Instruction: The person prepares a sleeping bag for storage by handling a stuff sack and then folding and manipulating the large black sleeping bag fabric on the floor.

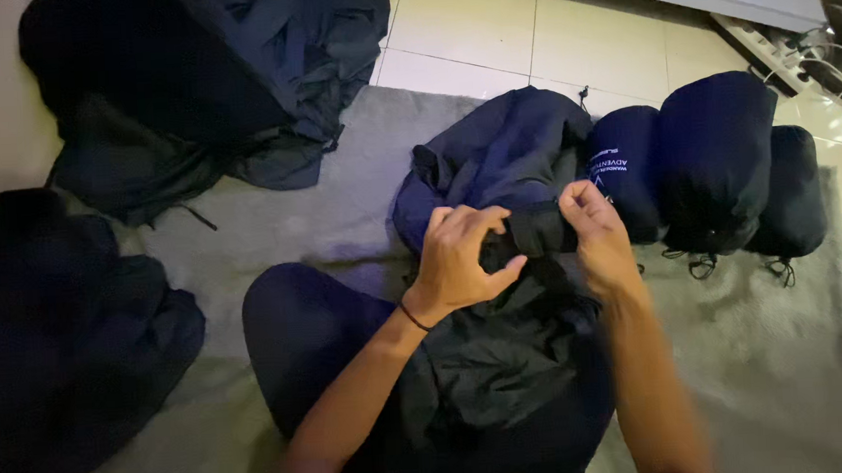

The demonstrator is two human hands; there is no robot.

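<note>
Dark rolled fabric bundle [534,232] pinched between both hands, left hand [461,258] and right hand [599,242] closed on it over lap, loose navy cloth [498,156] just beyond unpacked; three stuffed sacks [715,168] right, done; heaps [71,332] left waiting on grey rug [324,213].

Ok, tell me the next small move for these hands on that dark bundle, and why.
Probably keep pushing the loose navy fabric into the dark sack. The left hand and right hand both grip the sack's opening, and much of the fabric lies outside it, unlike the three stuffed sacks beside it.
</note>
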